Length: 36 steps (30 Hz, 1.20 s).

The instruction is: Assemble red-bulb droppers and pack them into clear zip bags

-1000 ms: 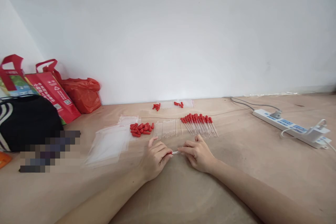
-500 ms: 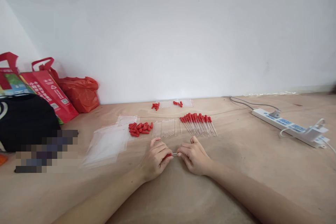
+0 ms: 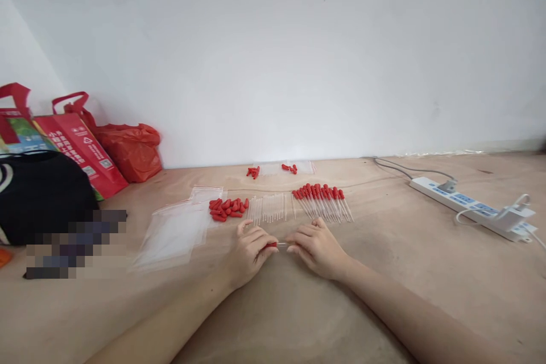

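Red rubber bulb point(image 3: 272, 244) meets thin clear tube point(image 3: 282, 245)!
Fingers pinching now: left hand point(image 3: 252, 250) on the bulb, right hand point(image 3: 316, 250) on the tube.

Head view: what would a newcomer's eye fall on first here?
Probably the red-topped droppers, fanned out just beyond the right hand. Next, front and centre, the left hand pinches a red bulb whose clear tube reaches toward the right hand's fingertips. The red shopping bag also stands out at far left.
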Tool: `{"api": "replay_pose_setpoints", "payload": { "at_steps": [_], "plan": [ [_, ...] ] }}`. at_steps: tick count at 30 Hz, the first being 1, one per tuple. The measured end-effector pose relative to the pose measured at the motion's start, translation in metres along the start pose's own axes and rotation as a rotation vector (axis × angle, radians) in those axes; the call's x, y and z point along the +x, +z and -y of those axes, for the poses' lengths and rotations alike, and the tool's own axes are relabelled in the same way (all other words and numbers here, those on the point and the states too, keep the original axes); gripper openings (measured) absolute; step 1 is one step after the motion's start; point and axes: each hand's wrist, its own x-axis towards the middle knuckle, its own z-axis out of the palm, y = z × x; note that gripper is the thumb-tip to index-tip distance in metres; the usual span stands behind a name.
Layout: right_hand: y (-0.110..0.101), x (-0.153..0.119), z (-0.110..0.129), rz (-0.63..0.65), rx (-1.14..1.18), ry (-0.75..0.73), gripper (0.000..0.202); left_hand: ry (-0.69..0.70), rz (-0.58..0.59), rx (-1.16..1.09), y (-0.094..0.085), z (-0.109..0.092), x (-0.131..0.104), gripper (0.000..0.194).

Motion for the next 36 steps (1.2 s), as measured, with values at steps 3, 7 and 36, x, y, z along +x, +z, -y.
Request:
{"api": "replay_pose_setpoints", "payload": {
  "at_steps": [3,7,36],
  "plan": [
    [-0.005,-0.003,-0.004,-0.023,-0.090,-0.005,0.021,-0.013,-0.003,-0.007,-0.001,0.004,-0.001,0.012],
    [-0.005,-0.006,-0.004,-0.019,-0.168,-0.019,0.019,0.000,-0.001,-0.025,0.001,0.009,-0.003,0.011],
    [0.012,0.049,-0.059,-0.135,-0.220,0.888,0.029,-0.095,0.074,0.076,-0.005,0.015,-0.004,0.013]
  ]
}}
